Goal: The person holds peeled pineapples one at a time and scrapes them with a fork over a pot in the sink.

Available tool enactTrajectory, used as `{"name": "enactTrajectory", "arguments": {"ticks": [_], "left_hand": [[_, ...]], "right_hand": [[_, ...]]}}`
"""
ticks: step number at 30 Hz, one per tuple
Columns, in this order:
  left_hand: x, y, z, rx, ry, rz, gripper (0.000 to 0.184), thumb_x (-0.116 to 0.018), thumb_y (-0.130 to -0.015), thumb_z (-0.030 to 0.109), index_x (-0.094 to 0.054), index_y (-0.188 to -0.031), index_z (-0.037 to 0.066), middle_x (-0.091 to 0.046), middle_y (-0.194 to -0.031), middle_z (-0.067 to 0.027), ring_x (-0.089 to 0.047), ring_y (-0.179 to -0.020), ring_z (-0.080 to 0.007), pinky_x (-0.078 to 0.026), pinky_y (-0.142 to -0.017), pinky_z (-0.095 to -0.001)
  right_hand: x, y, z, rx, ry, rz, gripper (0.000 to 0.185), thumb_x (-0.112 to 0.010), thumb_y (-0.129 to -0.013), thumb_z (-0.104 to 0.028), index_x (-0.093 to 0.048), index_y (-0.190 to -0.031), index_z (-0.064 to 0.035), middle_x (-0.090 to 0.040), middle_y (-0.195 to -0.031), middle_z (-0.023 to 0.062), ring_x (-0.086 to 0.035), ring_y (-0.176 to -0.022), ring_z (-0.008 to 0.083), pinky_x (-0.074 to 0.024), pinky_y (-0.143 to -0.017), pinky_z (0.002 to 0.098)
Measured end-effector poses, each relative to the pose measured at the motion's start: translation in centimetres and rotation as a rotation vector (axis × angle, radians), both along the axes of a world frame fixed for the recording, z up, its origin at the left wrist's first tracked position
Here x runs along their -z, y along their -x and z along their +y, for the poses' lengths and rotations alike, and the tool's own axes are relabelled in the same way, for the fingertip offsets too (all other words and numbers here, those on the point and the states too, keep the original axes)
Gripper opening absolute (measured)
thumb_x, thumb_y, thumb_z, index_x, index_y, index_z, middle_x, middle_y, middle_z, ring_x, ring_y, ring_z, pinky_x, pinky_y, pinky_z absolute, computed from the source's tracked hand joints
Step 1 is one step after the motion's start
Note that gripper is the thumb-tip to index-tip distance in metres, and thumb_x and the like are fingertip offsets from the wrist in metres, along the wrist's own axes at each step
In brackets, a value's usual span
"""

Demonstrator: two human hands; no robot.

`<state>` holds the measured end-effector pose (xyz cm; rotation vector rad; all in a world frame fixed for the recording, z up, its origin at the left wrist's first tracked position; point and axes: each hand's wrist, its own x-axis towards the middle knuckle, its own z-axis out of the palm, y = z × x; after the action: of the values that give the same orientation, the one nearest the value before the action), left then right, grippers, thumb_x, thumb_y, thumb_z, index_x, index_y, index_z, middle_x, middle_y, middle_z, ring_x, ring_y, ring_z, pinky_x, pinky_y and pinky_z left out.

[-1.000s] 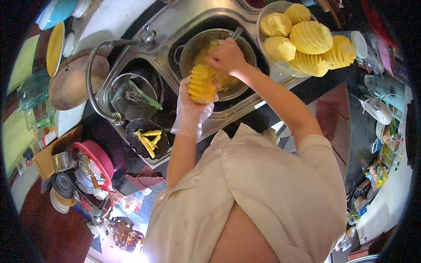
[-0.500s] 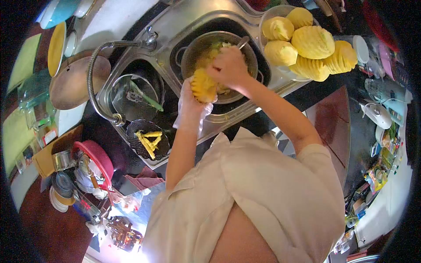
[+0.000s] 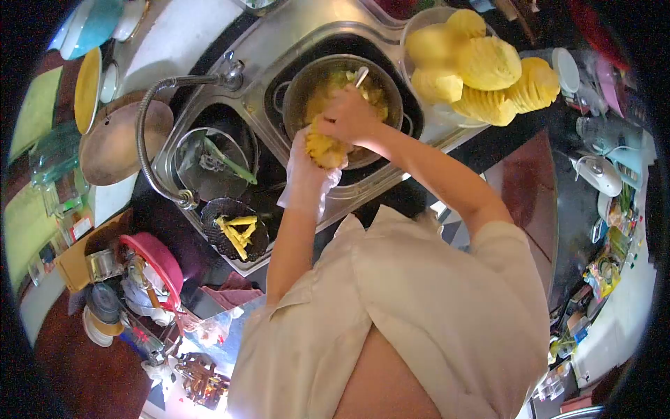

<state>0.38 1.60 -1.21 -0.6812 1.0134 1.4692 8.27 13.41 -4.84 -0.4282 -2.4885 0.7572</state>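
Note:
My left hand (image 3: 306, 164), in a clear plastic glove, holds a peeled yellow pineapple (image 3: 325, 152) with grooved sides over the near rim of a metal pot (image 3: 288, 89). My right hand (image 3: 350, 117) is closed at the top of the fruit. A tool with a shiny metal handle (image 3: 361, 77) sticks up out of it; its working end is hidden by the hand and fruit. Yellow and pale green scraps (image 3: 377, 105) lie in the pot, which stands in the right sink basin.
A clear bowl (image 3: 409, 52) heaped with peeled pineapples (image 3: 490, 63) stands right of the sink. In the left basin, a glass bowl (image 3: 183, 167) holds a green-handled tool (image 3: 239, 170). A dark bowl (image 3: 209, 222) has yellow strips (image 3: 237, 234). The faucet hose (image 3: 142, 133) arches alongside.
My right hand and the metal-handled tool have moved left and slightly down, closer over the pineapple. The handle now points more upright. The whole view has shifted slightly.

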Motion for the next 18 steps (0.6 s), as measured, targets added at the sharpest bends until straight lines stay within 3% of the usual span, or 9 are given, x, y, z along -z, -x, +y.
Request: {"name": "enactTrajectory", "arguments": {"ticks": [2, 5, 8, 10, 12, 14, 18], "left_hand": [[0.0, 0.4, -0.8, 0.111, -0.036, -0.051, 0.029, -0.048, -0.086, 0.036, -0.058, -0.102, 0.015, -0.063, -0.099, -0.0057, -0.061, -0.083, -0.0267, -0.048, -0.055, -0.0418], [0.4, 1.1, -1.1, 0.15, -0.121, -0.033, 0.03, -0.049, -0.085, 0.037, -0.057, -0.105, 0.016, -0.063, -0.098, -0.0057, -0.061, -0.084, -0.0276, -0.047, -0.056, -0.0411], [0.1, 0.1, -0.6, -0.003, 0.003, 0.021, 0.03, -0.049, -0.085, 0.037, -0.057, -0.105, 0.017, -0.063, -0.098, -0.005, -0.06, -0.086, -0.0283, -0.046, -0.058, -0.0398], [-0.1, 0.2, -0.4, 0.039, 0.018, 0.03, 0.029, -0.049, -0.085, 0.038, -0.057, -0.104, 0.017, -0.063, -0.1, -0.0042, -0.06, -0.086, -0.028, -0.046, -0.058, -0.0393], [-0.1, 0.7, -0.8, 0.06, 0.045, 0.043, 0.029, -0.05, -0.085, 0.038, -0.057, -0.103, 0.017, -0.062, -0.101, -0.0035, -0.06, -0.087, -0.0277, -0.045, -0.057, -0.0388], [0.0, 1.2, -1.4, 0.11, -0.037, -0.029, 0.027, -0.05, -0.086, 0.035, -0.058, -0.102, 0.015, -0.062, -0.1, -0.0058, -0.061, -0.085, -0.0274, -0.047, -0.057, -0.0452], [-0.7, 1.3, -1.0, 0.057, 0.009, -0.023, 0.031, -0.049, -0.086, 0.038, -0.057, -0.107, 0.016, -0.061, -0.104, -0.005, -0.059, -0.09, -0.0284, -0.047, -0.058, -0.0402]], "right_hand": [[2.0, -0.4, 1.6, 0.066, -0.155, -0.116, 0.032, -0.059, -0.072, -0.033, -0.058, -0.05, -0.0093, -0.055, -0.059, 0.0074, -0.052, -0.067, 0.0255, -0.037, -0.068, 0.0417], [0.2, -1.3, 1.9, 0.163, -0.059, -0.186, 0.031, -0.059, -0.072, -0.033, -0.058, -0.051, -0.0096, -0.057, -0.059, 0.0072, -0.054, -0.069, 0.0249, -0.0374, -0.069, 0.0412], [-1.8, 0.3, -1.0, 0.08, -0.025, -0.006, 0.031, -0.058, -0.073, -0.033, -0.06, -0.052, -0.011, -0.058, -0.061, 0.0075, -0.055, -0.073, 0.0237, -0.0375, -0.072, 0.0407], [-0.1, 0.6, -0.1, 0.078, -0.002, -0.006, 0.03, -0.058, -0.073, -0.033, -0.061, -0.053, -0.0113, -0.058, -0.06, 0.0074, -0.055, -0.072, 0.0239, -0.038, -0.073, 0.0403], [0.8, 0.5, 1.4, 0.092, -0.162, -0.154, 0.029, -0.058, -0.073, -0.03, -0.06, -0.052, -0.0111, -0.058, -0.059, 0.007, -0.055, -0.071, 0.0228, -0.0382, -0.073, 0.0399], [1.2, 0.0, 1.9, 0.123, -0.122, -0.164, 0.028, -0.058, -0.073, -0.03, -0.061, -0.052, -0.0111, -0.058, -0.059, 0.007, -0.055, -0.071, 0.0226, -0.0382, -0.073, 0.0402], [-2.4, 0.9, -0.6, 0.113, -0.075, -0.014, 0.029, -0.057, -0.072, -0.03, -0.06, -0.05, -0.0112, -0.057, -0.054, 0.0048, -0.052, -0.068, 0.0221, -0.0381, -0.067, 0.0395]]}}
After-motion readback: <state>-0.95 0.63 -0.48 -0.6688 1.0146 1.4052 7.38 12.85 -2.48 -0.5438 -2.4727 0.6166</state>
